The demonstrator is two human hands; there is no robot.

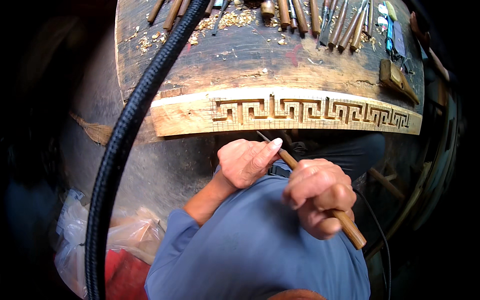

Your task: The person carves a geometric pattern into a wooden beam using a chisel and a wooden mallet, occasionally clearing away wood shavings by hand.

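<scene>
Both of my hands are on one wood-handled chisel [351, 229], held aslant in front of my body. My right hand [322, 192] wraps round its brown handle. My left hand [250, 161] is closed near the blade end, with the thumb pressed against the tool. The slim metal tip pokes out past the left fingers, close to the near edge of a carved board [185, 117] and seemingly apart from it. Along that pale board runs an angular fretwork pattern with pencilled grid lines, cut deep in places. The board lies along the workbench's near edge.
Several wood-handled carving tools [340, 27] lie in a row across the back of the dark workbench [225, 62], among wood shavings [235, 20]. A wooden mallet [397, 80] rests at the right. A black braided cable [131, 127] crosses the left side. Plastic bags [125, 232] sit at lower left.
</scene>
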